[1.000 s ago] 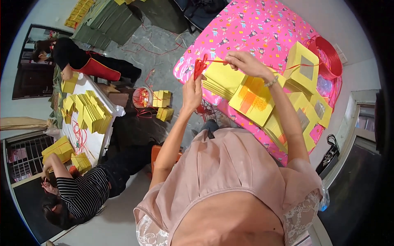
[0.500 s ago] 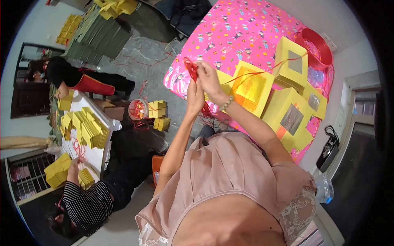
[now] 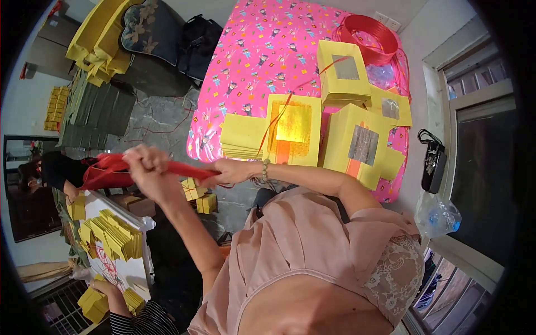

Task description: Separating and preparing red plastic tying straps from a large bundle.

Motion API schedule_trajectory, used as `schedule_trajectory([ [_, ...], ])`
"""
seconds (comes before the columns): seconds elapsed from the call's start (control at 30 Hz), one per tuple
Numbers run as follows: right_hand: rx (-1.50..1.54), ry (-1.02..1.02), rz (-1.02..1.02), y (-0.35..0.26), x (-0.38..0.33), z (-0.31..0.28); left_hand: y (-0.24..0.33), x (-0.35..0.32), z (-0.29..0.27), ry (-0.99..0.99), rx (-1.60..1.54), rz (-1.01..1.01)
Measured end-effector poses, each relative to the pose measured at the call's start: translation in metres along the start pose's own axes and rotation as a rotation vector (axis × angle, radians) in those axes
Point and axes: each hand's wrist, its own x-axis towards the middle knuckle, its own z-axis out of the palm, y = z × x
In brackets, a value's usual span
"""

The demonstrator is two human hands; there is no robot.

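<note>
A bundle of red ribbon (image 3: 187,169) is stretched between my two hands, out to the left of my body. My left hand (image 3: 148,172) is closed in a fist around it, slightly smeared by motion. My right hand (image 3: 233,170), with a beaded bracelet at the wrist, is closed on the bundle's right end. To the left of my left fist, red shows against a co-worker's dark clothing; I cannot tell how much of it is ribbon. A single red strand (image 3: 288,100) runs over the yellow paper pieces beyond my right wrist.
A pink patterned bed (image 3: 245,61) carries yellow boxes (image 3: 341,86), a flat yellow stack (image 3: 243,135) and a coil of red strapping (image 3: 369,40). Left, two co-workers are at a white table (image 3: 125,215) with folded yellow boxes (image 3: 114,234). A clear plastic bag (image 3: 438,216) hangs at right.
My hands have moved left and lower, and drawn apart along the red bundle. Before, they were close together near the bed's edge. The whole view has shifted.
</note>
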Motion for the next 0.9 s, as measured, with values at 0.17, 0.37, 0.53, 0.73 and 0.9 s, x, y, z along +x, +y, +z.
schedule_trajectory([
  [0.17, 0.125, -0.378, 0.116, 0.04, 0.003, -0.049, 0.075, 0.006, -0.019, -0.172, -0.038, 0.273],
  [0.37, 0.261, -0.548, 0.17, 0.058, 0.007, -0.107, 0.136, -0.01, -0.127, 0.065, 0.392, 0.527],
  [0.53, 0.211, -0.559, 0.204, 0.048, 0.021, -0.11, 0.076, -0.012, -0.192, 0.349, 1.918, 0.511],
  [0.73, -0.193, -0.494, 0.194, 0.042, 0.057, -0.065, -0.015, -0.017, -0.131, -0.226, 1.707, 0.218],
  [0.9, -0.357, -0.558, 0.088, 0.022, 0.082, -0.032, -0.061, -0.034, -0.135, -0.321, 1.359, -0.199],
])
